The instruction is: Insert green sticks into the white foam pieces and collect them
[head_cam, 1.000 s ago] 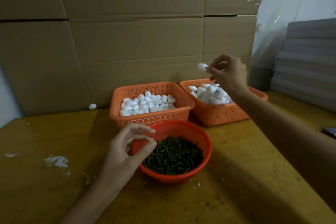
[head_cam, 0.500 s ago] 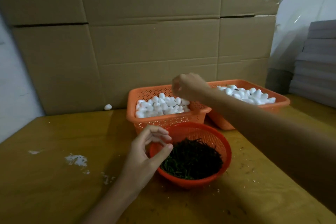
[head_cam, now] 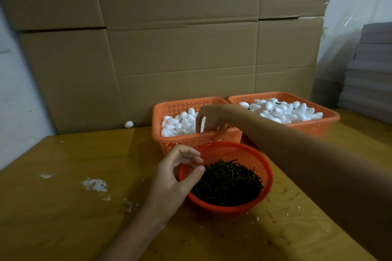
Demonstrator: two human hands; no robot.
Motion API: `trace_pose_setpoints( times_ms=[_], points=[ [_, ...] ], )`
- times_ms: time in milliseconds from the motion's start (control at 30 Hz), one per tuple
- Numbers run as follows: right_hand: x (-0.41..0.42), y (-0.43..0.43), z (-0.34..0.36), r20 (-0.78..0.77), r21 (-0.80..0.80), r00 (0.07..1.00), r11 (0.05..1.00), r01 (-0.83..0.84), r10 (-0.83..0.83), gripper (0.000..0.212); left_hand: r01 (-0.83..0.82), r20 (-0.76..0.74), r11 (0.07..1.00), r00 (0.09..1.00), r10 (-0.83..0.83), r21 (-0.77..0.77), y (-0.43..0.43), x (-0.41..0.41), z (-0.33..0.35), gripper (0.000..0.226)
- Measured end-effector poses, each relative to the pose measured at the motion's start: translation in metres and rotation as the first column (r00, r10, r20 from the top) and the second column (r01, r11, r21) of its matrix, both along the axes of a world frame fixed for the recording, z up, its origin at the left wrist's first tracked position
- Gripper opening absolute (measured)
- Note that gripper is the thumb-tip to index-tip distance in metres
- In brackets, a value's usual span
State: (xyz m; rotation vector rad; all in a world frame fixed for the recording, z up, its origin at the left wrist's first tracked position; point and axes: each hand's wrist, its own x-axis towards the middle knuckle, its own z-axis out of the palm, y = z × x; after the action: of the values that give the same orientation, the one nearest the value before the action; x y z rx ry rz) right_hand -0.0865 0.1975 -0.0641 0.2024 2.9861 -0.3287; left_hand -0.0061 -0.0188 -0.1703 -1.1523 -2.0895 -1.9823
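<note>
White foam pieces [head_cam: 178, 123] fill the left orange basket [head_cam: 191, 144]. My right hand [head_cam: 210, 117] reaches across into it, fingers pointing down among the pieces, and one white piece shows pinched between thumb and fingers. More foam pieces [head_cam: 282, 110], a few with dark sticks in them, fill the right orange basket [head_cam: 318, 127]. Nearer me, green sticks [head_cam: 229, 182] lie heaped in a round red bowl [head_cam: 267, 178]. My left hand [head_cam: 178, 176] hovers at the bowl's left rim, fingers loosely curled, nothing visible in it.
Everything stands on a yellow wooden table [head_cam: 63, 207] with white crumbs [head_cam: 94, 184] at the left. A stray foam piece [head_cam: 128, 124] lies against the wall of cardboard boxes [head_cam: 180, 48] behind the baskets. Grey stacked sheets [head_cam: 371, 70] rise at the right.
My right hand left the right basket, where it held a foam piece up, crossed to the left basket and dipped into its foam. My left hand stayed by the bowl.
</note>
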Motion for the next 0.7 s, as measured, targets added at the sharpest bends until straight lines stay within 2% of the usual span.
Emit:
trace_pose_setpoints(
  times_ms=[100,133,300,433,467,600,667,700],
  points=[
    [0.002,-0.003,0.003,0.239,0.097,0.970,0.993,-0.063,0.038,0.039,0.002,0.009,1.000,1.000,-0.002,-0.006,0.000,0.000,0.001,0.021],
    [0.001,-0.003,0.003,0.260,0.105,0.965,0.992,-0.071,0.042,0.039,0.002,0.013,1.000,1.000,-0.002,-0.011,0.000,0.001,0.001,0.021],
    [0.001,-0.007,0.006,0.264,0.286,0.964,0.953,-0.098,0.019,0.040,0.017,0.036,1.000,0.999,-0.017,-0.016,-0.001,0.001,0.001,0.021],
    [-0.001,-0.010,0.004,0.262,0.368,0.964,0.927,-0.066,-0.035,0.022,0.013,0.042,1.000,0.999,-0.012,-0.022,-0.001,0.002,0.001,0.019],
    [-0.002,-0.009,0.003,0.252,0.371,0.967,0.927,-0.063,-0.036,0.020,0.009,0.041,1.000,0.999,-0.009,-0.023,-0.001,0.002,0.001,0.019],
    [0.000,-0.008,0.000,0.172,0.264,0.985,0.963,-0.045,-0.001,0.034,0.012,0.036,1.000,0.999,-0.011,-0.014,-0.001,0.002,0.001,0.017],
    [0.006,-0.007,0.002,0.063,0.180,0.998,0.983,-0.039,0.028,0.031,0.002,0.026,1.000,1.000,-0.001,-0.018,-0.001,0.002,-0.001,0.020],
    [0.011,-0.006,0.004,-0.045,0.132,0.998,0.991,-0.031,0.038,0.031,-0.008,0.028,1.000,1.000,0.009,-0.019,-0.001,0.001,-0.001,0.025]
  ],
)
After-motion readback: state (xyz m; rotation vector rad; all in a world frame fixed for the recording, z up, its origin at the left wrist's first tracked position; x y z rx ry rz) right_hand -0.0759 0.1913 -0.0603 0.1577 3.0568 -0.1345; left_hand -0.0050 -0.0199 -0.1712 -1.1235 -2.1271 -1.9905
